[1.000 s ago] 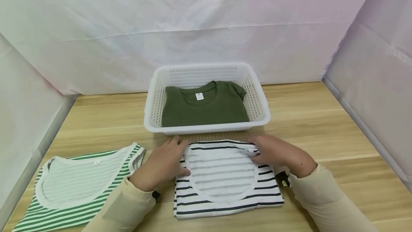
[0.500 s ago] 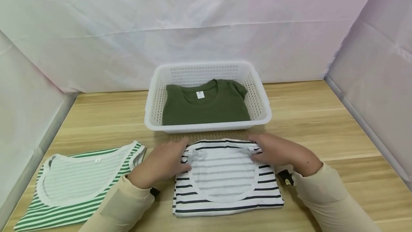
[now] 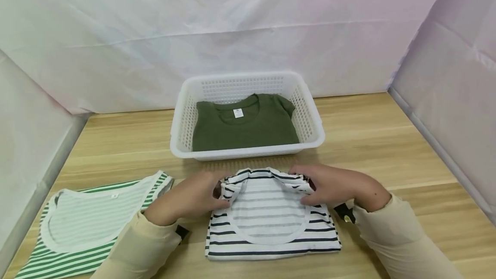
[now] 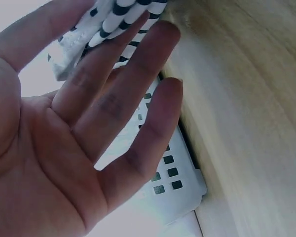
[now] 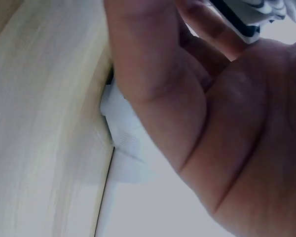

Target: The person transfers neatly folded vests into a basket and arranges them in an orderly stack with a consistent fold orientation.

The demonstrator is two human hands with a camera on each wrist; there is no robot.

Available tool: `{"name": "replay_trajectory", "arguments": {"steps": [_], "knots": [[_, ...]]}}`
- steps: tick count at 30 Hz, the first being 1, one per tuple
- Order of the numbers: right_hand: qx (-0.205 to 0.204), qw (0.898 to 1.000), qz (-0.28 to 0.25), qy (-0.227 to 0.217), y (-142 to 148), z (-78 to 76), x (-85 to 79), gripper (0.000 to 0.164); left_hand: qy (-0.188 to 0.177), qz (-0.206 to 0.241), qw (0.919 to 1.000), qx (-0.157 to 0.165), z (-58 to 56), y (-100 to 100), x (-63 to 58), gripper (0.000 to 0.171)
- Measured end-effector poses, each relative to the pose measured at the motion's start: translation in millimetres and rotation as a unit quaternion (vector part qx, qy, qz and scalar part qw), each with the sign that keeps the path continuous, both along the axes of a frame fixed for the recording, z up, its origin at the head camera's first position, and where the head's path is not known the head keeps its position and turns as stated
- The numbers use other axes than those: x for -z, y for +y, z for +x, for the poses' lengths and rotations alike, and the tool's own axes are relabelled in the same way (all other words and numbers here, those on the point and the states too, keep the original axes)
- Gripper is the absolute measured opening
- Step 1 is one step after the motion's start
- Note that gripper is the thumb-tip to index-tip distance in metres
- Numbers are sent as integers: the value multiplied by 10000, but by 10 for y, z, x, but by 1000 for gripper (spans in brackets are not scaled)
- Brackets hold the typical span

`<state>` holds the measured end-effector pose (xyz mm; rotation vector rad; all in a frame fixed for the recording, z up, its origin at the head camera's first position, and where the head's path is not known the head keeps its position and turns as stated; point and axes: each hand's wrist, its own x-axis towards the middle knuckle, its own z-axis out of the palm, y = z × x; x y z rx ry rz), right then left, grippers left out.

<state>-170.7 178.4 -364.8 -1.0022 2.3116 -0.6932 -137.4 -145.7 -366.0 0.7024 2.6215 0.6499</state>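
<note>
A folded white shirt with black stripes (image 3: 271,249) lies on the table, its wide neckline facing up. My left hand (image 3: 193,197) pinches its far left corner between thumb and fingers; in the left wrist view the bunched striped cloth (image 4: 118,19) sits between thumb and index finger, the other fingers spread. At the far right corner, my right hand (image 3: 337,186) grips the cloth in the same way, and the right wrist view catches a bit of striped fabric (image 5: 251,17) at the top. The shirt's far edge is gathered and slightly raised; its near edge rests flat.
Just beyond the striped shirt stands a white plastic basket (image 3: 248,155) holding a folded dark green shirt (image 3: 244,132). A folded green-striped shirt (image 3: 77,253) lies at the left, partly under my left forearm. White cloth walls (image 3: 248,25) enclose the wooden table (image 3: 372,150).
Both hands have closed on the far corners of the black-striped shirt and drawn slightly inward. Its far edge has bunched up and lifted a little. The basket and green-striped shirt stay put.
</note>
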Motion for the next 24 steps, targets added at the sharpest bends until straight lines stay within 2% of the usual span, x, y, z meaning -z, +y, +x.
{"name": "replay_trajectory", "arguments": {"steps": [2, 5, 10, 17, 19, 24], "knots": [[-67, 10000, 37, 64, -10, 0, -1, 37, 37, 5, 9999, 134, -10, -8, 13, 23], [-73, 9999, 40, 138, -15, -1, 5, 28, -30, -19, 9995, 321, -9, -21, 29, 25], [74, 9995, -75, 286, -6, -22, 21, 21, -151, -119, 9992, 349, -1, -38, 37, 22], [439, 9973, -312, 496, -23, -64, 35, 18, 394, 261, 9988, 126, -21, -41, 26, 16], [528, 9964, -396, 541, -31, -72, 39, 17, 470, 312, 9983, 146, -24, -34, 32, 18], [423, 9969, -409, 516, -37, -66, 59, 24, 151, 185, 9991, 339, -10, -35, 60, 22]]}}
